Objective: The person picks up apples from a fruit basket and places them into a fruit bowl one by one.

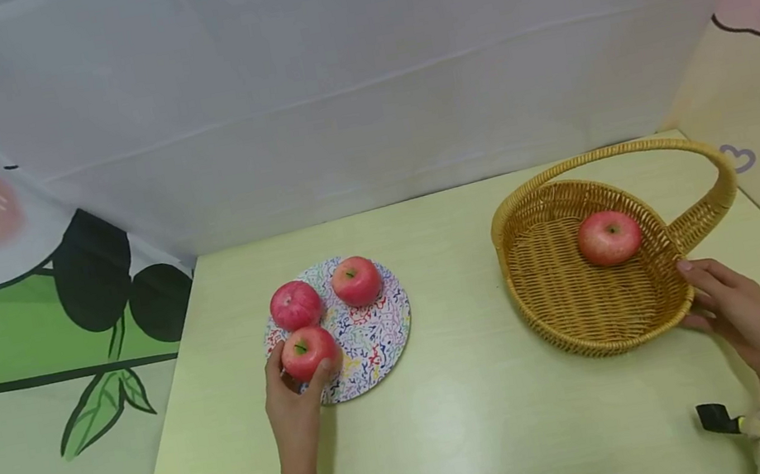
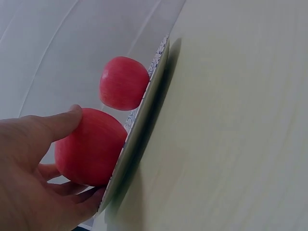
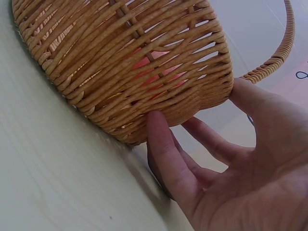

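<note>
On the patterned round plate (image 1: pixel 382 337), my left hand (image 1: pixel 295 398) holds a red apple (image 1: pixel 305 354), with the thumb on one side and the fingers around the other. In the left wrist view, that apple (image 2: pixel 89 149) sits at the plate's edge, against its surface. Behind it on the plate are another red apple (image 1: pixel 356 281) and a deeper pink round fruit (image 1: pixel 296 305) whose kind is unclear. My right hand (image 1: pixel 748 318) grips the wicker basket (image 1: pixel 564 298) at its near right side, thumb at the rim and fingertips against the weave (image 3: pixel 130 72). One apple (image 1: pixel 609 238) lies inside the basket.
The basket's arched handle (image 1: pixel 637 148) rises at its back and right. A pale table (image 1: pixel 460 442) carries both plate and basket. Behind it hangs a whitish cloth (image 1: pixel 365 147), with printed cartoon shapes at the left.
</note>
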Demonstrator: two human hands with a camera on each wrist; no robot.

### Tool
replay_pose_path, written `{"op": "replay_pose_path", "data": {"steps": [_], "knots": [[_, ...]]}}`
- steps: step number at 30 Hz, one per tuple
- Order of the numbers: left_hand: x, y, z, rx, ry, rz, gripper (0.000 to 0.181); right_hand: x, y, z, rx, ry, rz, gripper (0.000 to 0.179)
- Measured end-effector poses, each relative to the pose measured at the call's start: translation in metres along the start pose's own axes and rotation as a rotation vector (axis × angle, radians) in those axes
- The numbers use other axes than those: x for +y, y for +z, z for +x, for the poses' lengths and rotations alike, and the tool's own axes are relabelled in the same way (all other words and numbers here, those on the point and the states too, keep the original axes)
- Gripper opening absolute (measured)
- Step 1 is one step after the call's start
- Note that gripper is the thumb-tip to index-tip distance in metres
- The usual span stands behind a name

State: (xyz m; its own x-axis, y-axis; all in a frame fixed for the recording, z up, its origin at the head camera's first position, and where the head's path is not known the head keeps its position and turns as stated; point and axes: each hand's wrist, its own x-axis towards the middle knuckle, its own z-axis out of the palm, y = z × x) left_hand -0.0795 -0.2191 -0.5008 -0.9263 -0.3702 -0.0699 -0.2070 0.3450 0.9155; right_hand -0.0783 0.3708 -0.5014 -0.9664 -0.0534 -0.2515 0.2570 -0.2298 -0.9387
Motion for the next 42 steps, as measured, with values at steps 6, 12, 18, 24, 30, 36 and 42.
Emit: {"op": "replay_pose_path", "data": {"steps": [6,12,18,24,30,36,42], "knots": [[0.004,-0.001,0.001,-0.017,0.015,0.002,0.089,0.0,0.001,0.002,-0.009,-0.01,0.006,0.021],[0.004,0.001,0.002,-0.005,0.03,0.022,0.094,-0.001,0.003,0.004,-0.007,-0.017,0.004,0.02],[0.009,0.0,-0.001,0.032,0.041,-0.003,0.095,-0.002,0.005,0.005,-0.008,-0.023,0.012,0.02],[0.013,-0.002,-0.005,0.112,0.095,0.026,0.089,-0.002,0.002,0.005,-0.001,-0.021,0.012,0.02],[0.019,0.0,-0.011,0.271,0.214,0.074,0.082,-0.002,0.001,0.005,-0.001,-0.017,0.011,0.02],[0.031,0.008,-0.019,0.389,0.431,0.009,0.074,-0.002,0.001,0.005,0.005,-0.009,0.001,0.02],[0.047,0.023,-0.02,0.332,0.672,-0.068,0.071,-0.003,0.003,0.007,-0.003,-0.025,0.023,0.021]]}}
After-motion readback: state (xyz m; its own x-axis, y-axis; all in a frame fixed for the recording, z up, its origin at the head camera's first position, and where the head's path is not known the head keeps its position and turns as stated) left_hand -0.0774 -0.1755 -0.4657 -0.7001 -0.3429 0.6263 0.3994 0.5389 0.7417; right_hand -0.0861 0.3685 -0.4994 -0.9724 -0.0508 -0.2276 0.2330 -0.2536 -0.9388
